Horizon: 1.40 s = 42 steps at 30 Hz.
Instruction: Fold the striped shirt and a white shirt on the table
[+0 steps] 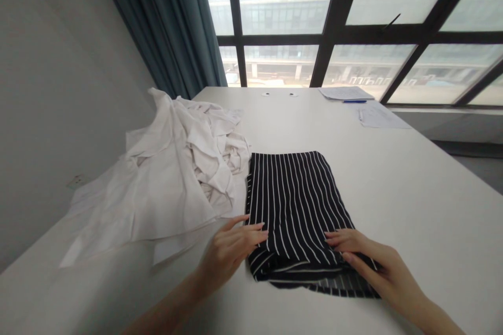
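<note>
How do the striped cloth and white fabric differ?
The striped cloth is black with white stripes; the white fabric is plain. The striped cloth is folded fairly flat; the white fabric is a loose, crumpled heap. The white fabric spreads wider than the striped cloth. Both lie on the table.

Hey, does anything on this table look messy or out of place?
The white fabric lies in a crumpled heap at left. The striped cloth is folded flatter, but its near edge looks bunched, with layers out of line. No spill shows.

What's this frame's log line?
left hand: on striped cloth, left side; right hand: on striped cloth, right side; white fabric: heaped on table, left
</note>
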Tool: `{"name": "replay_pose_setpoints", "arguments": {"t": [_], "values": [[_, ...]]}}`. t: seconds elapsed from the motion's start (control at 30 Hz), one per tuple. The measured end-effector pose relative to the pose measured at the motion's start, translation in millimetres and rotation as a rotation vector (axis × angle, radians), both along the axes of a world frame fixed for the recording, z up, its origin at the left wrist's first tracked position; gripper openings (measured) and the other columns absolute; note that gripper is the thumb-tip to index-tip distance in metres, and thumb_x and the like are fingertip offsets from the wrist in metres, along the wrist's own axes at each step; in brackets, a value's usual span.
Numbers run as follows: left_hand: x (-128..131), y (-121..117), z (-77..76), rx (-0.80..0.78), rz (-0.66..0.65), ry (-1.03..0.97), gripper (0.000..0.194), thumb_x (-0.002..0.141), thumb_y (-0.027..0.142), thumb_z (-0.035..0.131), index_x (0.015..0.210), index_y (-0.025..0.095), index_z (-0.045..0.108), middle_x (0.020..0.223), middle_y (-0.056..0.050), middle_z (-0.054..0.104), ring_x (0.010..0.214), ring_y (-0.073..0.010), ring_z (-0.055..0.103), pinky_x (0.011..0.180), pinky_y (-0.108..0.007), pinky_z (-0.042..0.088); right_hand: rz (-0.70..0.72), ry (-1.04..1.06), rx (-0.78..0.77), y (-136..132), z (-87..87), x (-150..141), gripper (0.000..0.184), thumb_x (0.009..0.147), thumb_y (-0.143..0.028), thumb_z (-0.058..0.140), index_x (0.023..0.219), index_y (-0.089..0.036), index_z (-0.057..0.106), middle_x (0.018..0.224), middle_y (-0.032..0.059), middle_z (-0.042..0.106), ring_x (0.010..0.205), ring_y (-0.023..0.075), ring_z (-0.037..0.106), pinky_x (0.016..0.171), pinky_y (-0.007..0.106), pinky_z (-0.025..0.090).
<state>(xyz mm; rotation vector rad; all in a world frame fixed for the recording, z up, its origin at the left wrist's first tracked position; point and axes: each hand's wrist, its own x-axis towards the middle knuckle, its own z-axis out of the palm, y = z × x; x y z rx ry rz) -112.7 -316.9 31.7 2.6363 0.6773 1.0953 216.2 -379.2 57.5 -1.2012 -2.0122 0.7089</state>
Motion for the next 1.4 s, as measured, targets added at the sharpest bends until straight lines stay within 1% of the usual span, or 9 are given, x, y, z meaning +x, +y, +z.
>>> {"name": "replay_pose_setpoints", "arguments": {"t": [0.23,0.3,0.47,0.7,0.83,1.0,1.13,1.27,1.4], "values": [[2,-3,5.4,0.002,-0.038,0.028,0.012,0.096,0.02,0.054,0.103,0.019,0.064,0.087,0.003,0.077,0.095,-0.012,0.071,0.113,-0.032,0.035,0.136,-0.051,-0.02,4,0.6,4,0.019,0.094,-0.024,0.052,0.087,-0.024,0.07,0.091,0.0035,0.076,0.099,0.0216,0.07,0.101,0.04,0.05],[0,-4,4.5,-0.022,-0.018,0.019,0.013,0.097,0.018,0.052,0.102,0.02,0.064,0.089,0.002,0.076,0.094,-0.012,0.071,0.112,-0.032,0.036,0.102,-0.056,-0.017,3,-1.9,5,0.022,0.095,-0.025,0.049,0.092,-0.024,0.07,0.094,0.0043,0.075,0.098,0.0214,0.07,0.1,0.04,0.051],[-2,-1,0.2,-0.112,0.124,0.035,0.019,0.096,0.015,0.05,0.106,0.022,0.063,0.098,-0.001,0.075,0.095,-0.0135,0.069,0.102,-0.032,0.045,-0.112,-0.124,0.05,5,-9.2,7,0.021,0.095,-0.03,0.051,0.097,-0.026,0.072,0.109,0.0068,0.072,0.113,0.0247,0.063,0.094,0.04,0.055],[4,14,0.5,-0.346,0.31,-0.002,0.027,0.099,0.022,0.039,0.114,0.024,0.062,0.12,-0.006,0.065,0.115,-0.0181,0.059,0.102,-0.036,0.048,0.003,-0.338,0.151,4,-1.0,1,0.023,0.094,-0.025,0.052,0.111,-0.028,0.068,0.123,0.0064,0.067,0.124,0.0247,0.054,0.1,0.045,0.05],[4,50,8.9,-0.329,0.332,-0.008,0.028,0.098,0.02,0.039,0.119,0.021,0.058,0.121,-0.007,0.063,0.118,-0.0184,0.057,0.106,-0.038,0.045,0.118,-0.391,0.177,1,7.8,-9,0.025,0.093,-0.02,0.053,0.114,-0.026,0.065,0.12,0.0061,0.068,0.119,0.0214,0.058,0.099,0.039,0.05],[12,133,21.2,-0.253,0.393,0.095,0.038,0.09,0.007,0.039,0.123,0.015,0.055,0.127,-0.009,0.061,0.122,-0.0187,0.054,0.109,-0.038,0.039,0.269,-0.396,0.145,11,21.9,-31,0.025,0.096,-0.019,0.048,0.114,-0.024,0.064,0.119,0.0064,0.069,0.12,0.021,0.057,0.102,0.039,0.047],[25,188,20.6,-0.314,0.434,0.285,0.04,0.085,0.007,0.053,0.125,0.011,0.057,0.129,-0.014,0.061,0.123,-0.0235,0.053,0.11,-0.04,0.036,0.348,-0.354,0.153,32,32.0,-53,0.027,0.098,-0.018,0.043,0.114,-0.021,0.064,0.121,0.0073,0.067,0.122,0.0195,0.055,0.105,0.039,0.043],[33,213,15.6,-0.383,0.408,0.323,0.03,0.081,0.012,0.061,0.11,0.017,0.067,0.112,-0.009,0.07,0.109,-0.0248,0.061,0.101,-0.039,0.044,0.431,-0.346,0.101,51,27.4,-73,0.03,0.099,-0.023,0.043,0.123,-0.023,0.062,0.133,0.0056,0.062,0.131,0.0186,0.048,0.112,0.041,0.034],[29,221,17.2,-0.478,0.371,0.32,0.036,0.08,0.002,0.047,0.104,0.016,0.07,0.105,-0.007,0.073,0.098,-0.0193,0.066,0.093,-0.031,0.048,0.478,-0.355,-0.014,56,10.9,-79,0.035,0.099,-0.03,0.045,0.132,-0.024,0.057,0.144,0.0051,0.053,0.137,0.0197,0.039,0.114,0.042,0.029]]}}
